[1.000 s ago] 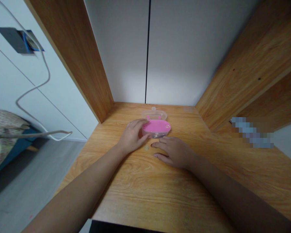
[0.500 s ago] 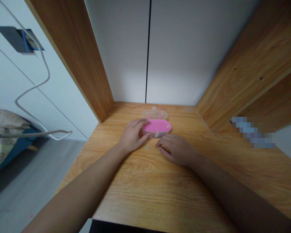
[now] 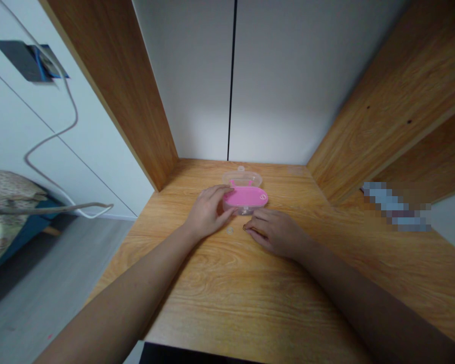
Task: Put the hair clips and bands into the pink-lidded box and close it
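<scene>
A small pink box [image 3: 246,197] with a clear lid [image 3: 241,178] flipped open behind it sits on the wooden desk [image 3: 250,283]. My left hand [image 3: 208,215] grips the box's left end between thumb and fingers. My right hand [image 3: 275,232] lies just in front of the box, its fingertips pinched on a tiny dark thing [image 3: 244,228] I cannot make out. A small round pale piece [image 3: 229,231] lies on the desk between the two hands.
Wooden side panels [image 3: 136,96] wall the desk on the left and right, with a white back wall [image 3: 288,86]. A white cable [image 3: 60,202] hangs from a wall socket at the left. A blurred patch [image 3: 394,210] sits at the right.
My right hand went from lying flat with fingers stretched to curling its fingertips into a pinch near the box. My left hand and the box stayed put.
</scene>
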Tool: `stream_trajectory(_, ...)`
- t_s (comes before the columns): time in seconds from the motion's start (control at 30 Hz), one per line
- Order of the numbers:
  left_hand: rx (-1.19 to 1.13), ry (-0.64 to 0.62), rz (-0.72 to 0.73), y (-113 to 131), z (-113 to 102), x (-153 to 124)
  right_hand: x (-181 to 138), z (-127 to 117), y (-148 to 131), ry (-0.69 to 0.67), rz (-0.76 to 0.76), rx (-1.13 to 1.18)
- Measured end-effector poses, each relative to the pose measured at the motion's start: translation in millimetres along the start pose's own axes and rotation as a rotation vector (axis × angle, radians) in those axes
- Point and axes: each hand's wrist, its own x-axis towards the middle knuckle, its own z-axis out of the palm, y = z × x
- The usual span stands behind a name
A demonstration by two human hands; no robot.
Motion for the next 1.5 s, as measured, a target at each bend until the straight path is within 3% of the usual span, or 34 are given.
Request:
stream_trajectory(1.2, -0.002, -0.005, -0.01, -0.5, 0.2, -0.3, 3.2, -1.5, -1.9, -0.128, 0.147, 0.143)
stream_trajectory(1.5, 0.004, 0.003, 0.003, -0.5, -0.1, 0.3, 4.5, -4.3, -2.6, -0.084, 0.147, 0.104)
